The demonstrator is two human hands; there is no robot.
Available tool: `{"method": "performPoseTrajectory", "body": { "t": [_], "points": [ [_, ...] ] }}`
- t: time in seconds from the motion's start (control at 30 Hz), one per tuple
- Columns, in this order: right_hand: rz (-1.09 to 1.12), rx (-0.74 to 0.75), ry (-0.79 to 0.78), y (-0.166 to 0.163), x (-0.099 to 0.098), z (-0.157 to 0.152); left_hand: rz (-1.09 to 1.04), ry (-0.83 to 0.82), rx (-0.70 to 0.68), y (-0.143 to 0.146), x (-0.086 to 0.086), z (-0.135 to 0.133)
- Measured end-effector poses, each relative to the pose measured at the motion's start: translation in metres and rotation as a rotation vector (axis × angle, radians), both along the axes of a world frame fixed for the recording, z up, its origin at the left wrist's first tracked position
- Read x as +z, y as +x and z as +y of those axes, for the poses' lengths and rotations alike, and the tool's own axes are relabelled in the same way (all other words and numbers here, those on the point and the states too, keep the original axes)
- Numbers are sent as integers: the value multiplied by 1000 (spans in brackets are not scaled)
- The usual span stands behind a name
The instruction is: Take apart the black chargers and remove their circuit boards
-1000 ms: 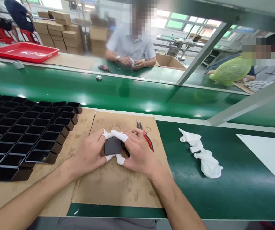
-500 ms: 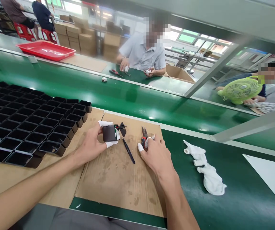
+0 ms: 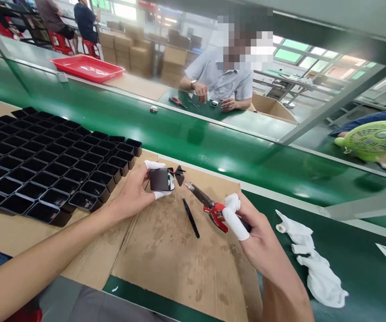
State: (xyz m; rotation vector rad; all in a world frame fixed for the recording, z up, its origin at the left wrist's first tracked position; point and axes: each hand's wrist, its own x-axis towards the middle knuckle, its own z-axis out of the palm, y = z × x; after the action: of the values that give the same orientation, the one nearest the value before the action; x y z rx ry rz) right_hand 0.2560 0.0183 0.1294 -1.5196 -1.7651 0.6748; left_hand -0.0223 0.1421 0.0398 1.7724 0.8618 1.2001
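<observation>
Left hand (image 3: 137, 190): got the case (image 3: 159, 180) pinched, held over the cardboard (image 3: 166, 259)
Right hand (image 3: 255, 230): wrapped round the pliers (image 3: 210, 205), tips pointing toward the case
Tweezers (image 3: 190, 218): lying between both hands
Black boxes (image 3: 57, 166): bunched up on the left

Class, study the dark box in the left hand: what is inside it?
At the open end of the dark box, a green part and a white part show, with a red wire there. Anything deeper is covered by the box's walls.

White cots (image 3: 236, 224) over the tips of several fingers (image 3: 154, 165), bare forearms (image 3: 75, 243), grey trousers (image 3: 102, 308)
</observation>
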Motion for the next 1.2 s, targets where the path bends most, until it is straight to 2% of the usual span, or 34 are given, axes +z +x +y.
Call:
{"method": "performPoseTrajectory", "body": {
  "t": [0.27,0.47,0.97,1.2],
  "points": [
    [-197,-16,-22,-5,-11,1,163,146,37,-6,-6,2],
    [-260,-7,-37,-8,-10,2,249,259,23,-8,-8,1],
    [-220,31,-6,-7,-10,3,265,226,-29,-9,-4,3],
    [-276,46,0,-4,-16,3,300,241,-62,-12,-3,4]
  ]
}}
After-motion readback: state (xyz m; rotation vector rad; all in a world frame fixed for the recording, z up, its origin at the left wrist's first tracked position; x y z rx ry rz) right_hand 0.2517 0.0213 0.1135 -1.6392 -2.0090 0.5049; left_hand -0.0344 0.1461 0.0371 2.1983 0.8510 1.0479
